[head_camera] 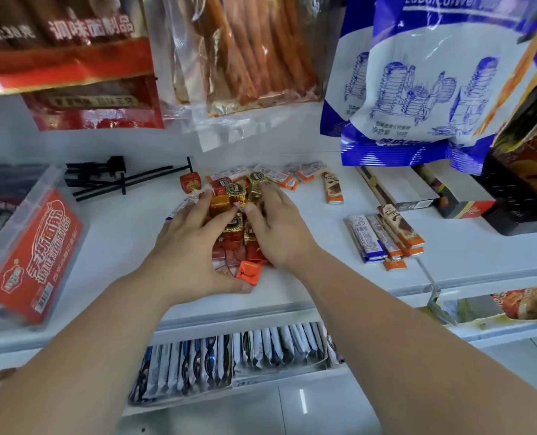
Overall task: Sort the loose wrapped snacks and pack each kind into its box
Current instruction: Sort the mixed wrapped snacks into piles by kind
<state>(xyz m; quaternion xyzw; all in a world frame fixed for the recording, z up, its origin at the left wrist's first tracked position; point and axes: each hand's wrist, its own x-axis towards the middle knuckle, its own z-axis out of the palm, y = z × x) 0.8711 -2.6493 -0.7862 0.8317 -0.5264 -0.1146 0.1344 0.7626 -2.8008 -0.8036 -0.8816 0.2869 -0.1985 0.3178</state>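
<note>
Two hands are being held over the middle of the white shelf (119, 233). The left hand (195, 246) is being spread along the left side of a heap of square foil candies (239, 196), and the right hand (276, 227) is being laid flat against its right side, so the heap is being cupped between them, not pinched. One orange square (248, 272) is lying at the near edge, just beside the left thumb. To the right, a stack of long bars (386, 237) is lying gathered, apart from the heap. Farther back, one bar (333, 191), a red square (190, 182) and a row of flat packets (279, 174) are lying loose. At the far right, open boxes (408, 189) are standing with no snack seen inside. Sorting is being judged partly done and packing not begun.
</note>
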